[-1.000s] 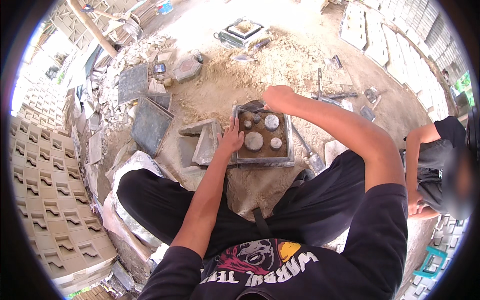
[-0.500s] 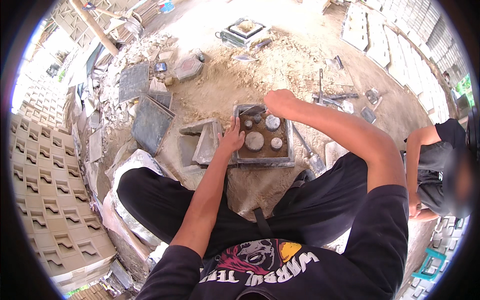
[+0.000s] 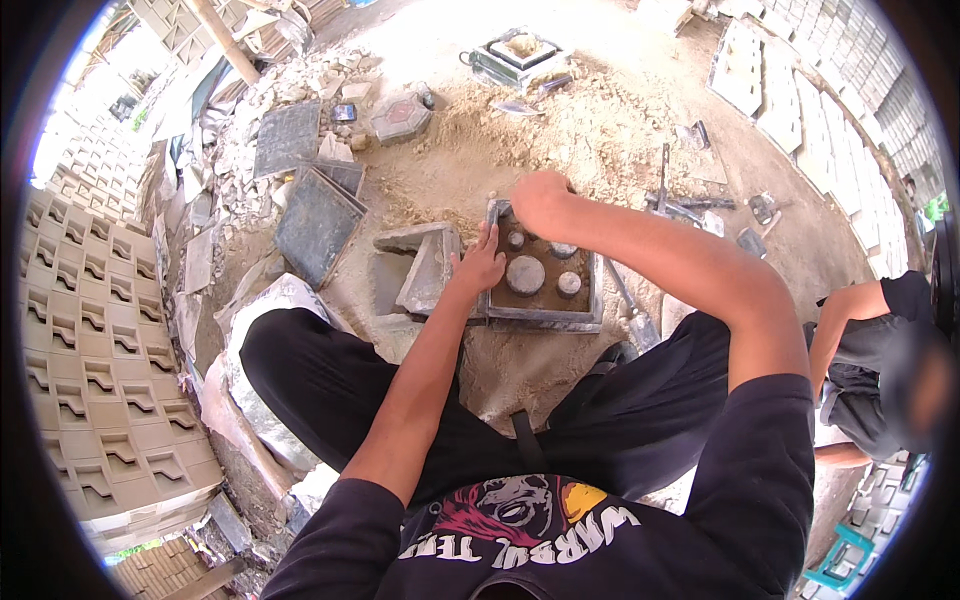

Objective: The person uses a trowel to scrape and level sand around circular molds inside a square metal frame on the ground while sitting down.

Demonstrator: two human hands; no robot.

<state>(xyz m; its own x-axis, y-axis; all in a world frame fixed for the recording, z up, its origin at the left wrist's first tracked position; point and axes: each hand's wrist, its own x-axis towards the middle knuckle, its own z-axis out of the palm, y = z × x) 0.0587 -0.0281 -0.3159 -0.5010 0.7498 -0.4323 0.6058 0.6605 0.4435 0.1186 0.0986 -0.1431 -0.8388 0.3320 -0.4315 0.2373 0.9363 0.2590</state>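
A square dark metal mould frame (image 3: 545, 326) lies on the ground before me, filled with brown sand-like material. Round grey discs of different sizes, such as the large disc (image 3: 525, 275) and the smaller disc (image 3: 569, 284), sit in it. My left hand (image 3: 482, 265) rests with outstretched fingers along the frame's left side. Over the far left part of the frame, my right hand (image 3: 543, 205) is closed in a fist around what looks like a small trowel; a dark handle end shows beside the fist, and its blade is hidden. My right forearm partly covers the far right discs.
A broken-looking concrete block (image 3: 425, 270) lies left of the frame, with dark slabs (image 3: 318, 228) and rubble beyond. At right are a long-handled trowel (image 3: 643, 330) and scattered tools (image 3: 690, 205). Another mould (image 3: 516, 58) stands far ahead. A person (image 3: 860, 350) sits at right.
My right hand has moved left along the frame's far side, covering the tool's blade that showed before. My left hand stays at the left side. The whole view has shifted slightly.
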